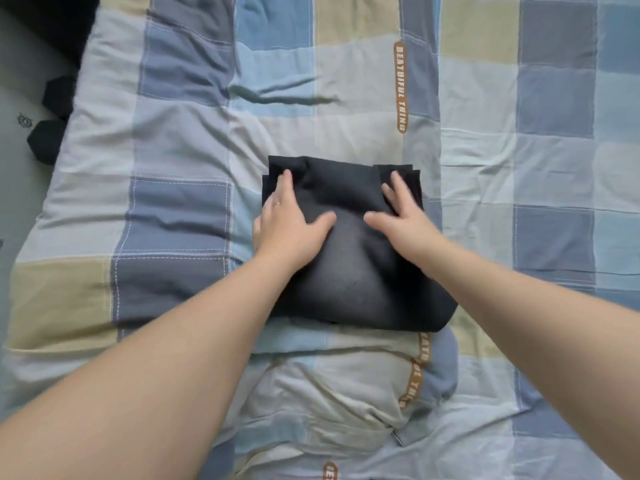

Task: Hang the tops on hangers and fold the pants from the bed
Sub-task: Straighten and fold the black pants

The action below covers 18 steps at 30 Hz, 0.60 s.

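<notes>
Fingers (286, 183) of the left hand (291, 225) lie straight and slightly spread, pressing flat on the folded dark pants (349, 271). The right hand (407, 220) presses the same way on the right side, its thumb pointing left. Both forearms reach in from the near edge. The pants lie mid-bed on a checked quilt (173, 140). A brown label (401, 86) beyond them reads "BEAUTDIFUL THING".
</notes>
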Motion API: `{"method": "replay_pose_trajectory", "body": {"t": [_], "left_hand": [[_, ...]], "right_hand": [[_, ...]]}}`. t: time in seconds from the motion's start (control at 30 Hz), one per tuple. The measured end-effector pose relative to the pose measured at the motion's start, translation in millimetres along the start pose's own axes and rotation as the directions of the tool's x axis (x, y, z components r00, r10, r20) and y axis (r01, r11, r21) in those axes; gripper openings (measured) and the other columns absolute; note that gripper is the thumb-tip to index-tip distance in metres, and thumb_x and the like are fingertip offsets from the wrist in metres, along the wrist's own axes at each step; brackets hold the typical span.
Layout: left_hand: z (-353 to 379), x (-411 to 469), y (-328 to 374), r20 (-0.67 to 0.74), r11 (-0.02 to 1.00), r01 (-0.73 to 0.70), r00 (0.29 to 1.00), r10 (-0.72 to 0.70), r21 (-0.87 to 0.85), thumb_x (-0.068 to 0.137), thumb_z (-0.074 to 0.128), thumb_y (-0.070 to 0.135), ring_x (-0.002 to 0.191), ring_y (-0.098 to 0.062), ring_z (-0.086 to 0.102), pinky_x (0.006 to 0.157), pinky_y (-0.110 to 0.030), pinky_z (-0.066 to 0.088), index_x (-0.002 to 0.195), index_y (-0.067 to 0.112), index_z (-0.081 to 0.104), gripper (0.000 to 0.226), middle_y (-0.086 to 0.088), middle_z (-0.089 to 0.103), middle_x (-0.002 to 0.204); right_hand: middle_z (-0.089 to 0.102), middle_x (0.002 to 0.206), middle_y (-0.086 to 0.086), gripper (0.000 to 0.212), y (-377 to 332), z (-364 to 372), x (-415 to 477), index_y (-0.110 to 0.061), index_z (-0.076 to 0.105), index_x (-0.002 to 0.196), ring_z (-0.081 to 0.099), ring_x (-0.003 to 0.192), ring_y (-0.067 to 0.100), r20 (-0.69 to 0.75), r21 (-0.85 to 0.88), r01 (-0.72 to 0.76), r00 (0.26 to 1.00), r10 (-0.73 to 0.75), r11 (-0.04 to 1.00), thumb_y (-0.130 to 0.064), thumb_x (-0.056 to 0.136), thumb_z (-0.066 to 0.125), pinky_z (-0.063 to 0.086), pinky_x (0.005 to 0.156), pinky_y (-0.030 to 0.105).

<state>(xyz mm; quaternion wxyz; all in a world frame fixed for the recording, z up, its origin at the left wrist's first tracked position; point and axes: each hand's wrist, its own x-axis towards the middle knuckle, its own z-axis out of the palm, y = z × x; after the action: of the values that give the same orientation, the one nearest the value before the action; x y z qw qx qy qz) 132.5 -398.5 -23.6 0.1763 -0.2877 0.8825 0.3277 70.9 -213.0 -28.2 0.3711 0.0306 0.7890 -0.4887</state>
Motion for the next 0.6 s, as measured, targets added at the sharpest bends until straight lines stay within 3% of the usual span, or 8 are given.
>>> {"method": "replay_pose_trajectory", "body": {"t": [0.03,0.07,0.13,0.23,0.4,0.5,0.6], "left_hand": [[14,1,-10,-0.021,0.981,-0.041,0.999,0.046,0.189,0.091,0.053,0.061,0.154,-0.018,0.008,0.123,-0.046,0.014,0.16,0.03,-0.002,0.093,0.002,0.001,0.169],[27,1,-21,-0.028,0.953,-0.078,0.996,0.09,0.292,0.094,0.044,0.064,0.155,-0.018,-0.001,0.123,-0.049,0.01,0.159,0.034,-0.006,0.088,0.003,-0.01,0.168],[48,2,-42,-0.049,0.929,-0.106,0.99,0.132,0.353,0.096,0.031,0.066,0.154,-0.018,-0.01,0.123,-0.053,0.006,0.158,0.038,-0.009,0.079,0.004,-0.02,0.167],[68,12,-60,-0.113,0.914,-0.115,0.979,0.172,0.39,0.095,0.023,0.068,0.154,-0.021,-0.011,0.122,-0.055,0.007,0.158,0.036,-0.009,0.078,0.002,-0.019,0.167],[72,13,-61,-0.177,0.906,-0.114,0.963,0.201,0.408,0.093,0.024,0.071,0.154,-0.031,-0.003,0.121,-0.055,0.014,0.159,0.036,-0.006,0.08,0.002,-0.014,0.168],[66,4,-58,-0.279,0.951,-0.097,0.943,0.181,0.293,0.09,0.044,0.072,0.143,-0.035,0.029,0.116,-0.048,0.029,0.161,0.029,0.004,0.092,0.001,0.0,0.169],[61,1,-56,-0.341,0.994,0.006,0.939,0.033,0.112,0.082,0.061,0.071,0.132,-0.034,0.045,0.107,-0.045,0.038,0.16,0.023,0.006,0.107,-0.006,0.018,0.163]], "right_hand": [[0.013,0.167,-0.013,0.083,16,7,4,-0.038,0.003,0.159,0.013,0.153,0.009,-0.003,-0.307,0.047,0.999,-0.05,0.951,-0.039,0.097,0.057,0.02,0.122,0.039],[0.003,0.168,-0.014,0.08,31,13,7,-0.041,0.0,0.158,0.002,0.154,0.008,-0.003,-0.554,0.096,0.993,-0.117,0.827,-0.049,0.097,0.05,0.007,0.124,0.046],[-0.012,0.167,-0.014,0.076,57,26,11,-0.041,-0.005,0.157,-0.01,0.153,0.007,0.012,-0.738,0.168,0.972,-0.236,0.653,-0.061,0.096,0.035,-0.005,0.122,0.05],[-0.013,0.167,-0.011,0.074,84,39,22,-0.037,-0.006,0.158,-0.011,0.153,0.01,-0.033,-0.776,0.189,0.941,-0.338,0.602,-0.064,0.096,0.023,-0.005,0.122,0.05],[-0.011,0.168,-0.007,0.076,89,42,25,-0.035,-0.001,0.159,-0.011,0.154,0.011,-0.069,-0.75,0.208,0.92,-0.386,0.628,-0.063,0.095,0.027,-0.004,0.123,0.051],[-0.012,0.168,-0.004,0.084,85,39,13,-0.03,0.003,0.161,-0.011,0.154,0.015,-0.139,-0.66,0.218,0.905,-0.402,0.719,-0.061,0.094,0.043,-0.004,0.124,0.047],[-0.009,0.168,0.0,0.1,82,39,4,-0.027,0.001,0.161,-0.003,0.155,0.019,-0.274,-0.465,0.127,0.921,-0.278,0.876,-0.06,0.088,0.061,0.005,0.125,0.046]]}}
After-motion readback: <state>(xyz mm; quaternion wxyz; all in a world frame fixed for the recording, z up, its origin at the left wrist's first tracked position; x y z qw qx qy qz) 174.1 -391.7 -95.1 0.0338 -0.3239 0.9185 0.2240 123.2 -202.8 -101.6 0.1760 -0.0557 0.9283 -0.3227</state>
